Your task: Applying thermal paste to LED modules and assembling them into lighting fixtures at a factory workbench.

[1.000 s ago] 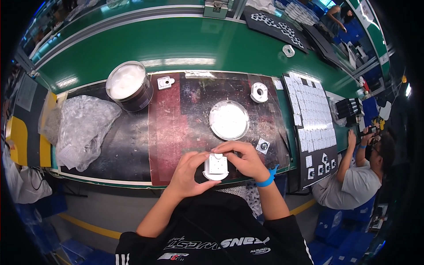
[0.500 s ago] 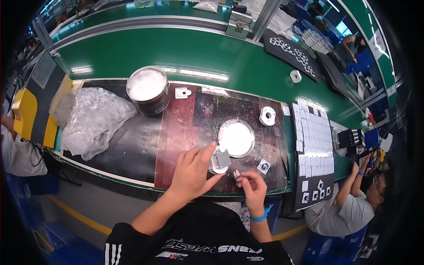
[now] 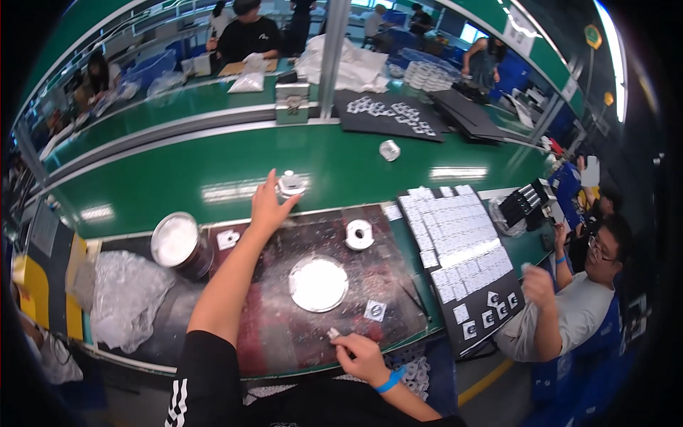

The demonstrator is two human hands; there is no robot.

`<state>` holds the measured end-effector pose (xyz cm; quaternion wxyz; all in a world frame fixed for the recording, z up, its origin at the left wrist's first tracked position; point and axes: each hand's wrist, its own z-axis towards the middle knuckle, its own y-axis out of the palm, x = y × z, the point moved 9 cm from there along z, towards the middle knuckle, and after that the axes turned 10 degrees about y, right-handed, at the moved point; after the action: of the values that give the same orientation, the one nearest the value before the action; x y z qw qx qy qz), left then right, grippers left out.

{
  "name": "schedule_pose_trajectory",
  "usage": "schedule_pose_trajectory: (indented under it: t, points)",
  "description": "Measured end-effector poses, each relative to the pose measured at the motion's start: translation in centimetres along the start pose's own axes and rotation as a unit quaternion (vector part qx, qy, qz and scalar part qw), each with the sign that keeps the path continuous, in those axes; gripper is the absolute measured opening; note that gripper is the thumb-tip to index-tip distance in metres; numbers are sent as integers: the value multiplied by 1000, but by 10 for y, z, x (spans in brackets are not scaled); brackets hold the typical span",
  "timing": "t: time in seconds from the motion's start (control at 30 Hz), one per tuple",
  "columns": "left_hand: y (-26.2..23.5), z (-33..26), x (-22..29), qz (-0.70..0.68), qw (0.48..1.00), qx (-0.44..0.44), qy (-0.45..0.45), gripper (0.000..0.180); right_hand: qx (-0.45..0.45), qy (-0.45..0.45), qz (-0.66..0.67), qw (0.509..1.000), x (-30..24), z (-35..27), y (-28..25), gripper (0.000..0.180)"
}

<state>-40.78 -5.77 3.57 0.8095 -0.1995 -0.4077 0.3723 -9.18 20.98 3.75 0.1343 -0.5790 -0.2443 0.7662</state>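
The left hand (image 3: 274, 208) reaches far out over the green surface (image 3: 171, 171), with its thumb and fingers spread around a white part (image 3: 289, 184). I cannot tell if they squeeze it. The part sits at the fingertips, a little up and to the right of that palm, with its small knob on top. The right hand (image 3: 361, 357) is much farther from it, down by the near edge, pinching a small white piece (image 3: 333, 333).

I see a black short-sleeved shirt (image 3: 306, 404), white stripes (image 3: 176, 401) on the left sleeve (image 3: 206, 363), a blue wristband (image 3: 391, 380) behind the right fingers (image 3: 348, 344).
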Motion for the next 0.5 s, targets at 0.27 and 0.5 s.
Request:
schedule_pose_trajectory:
  t: [0.27,0.5]
  points:
    - [41,29,-50,13,995,-91,-32,100,-1,2,35,999,7,1,-4,18]
    - [10,69,10,59,992,-30,107,102,5,-1,21,1000,7,7,-10,16]
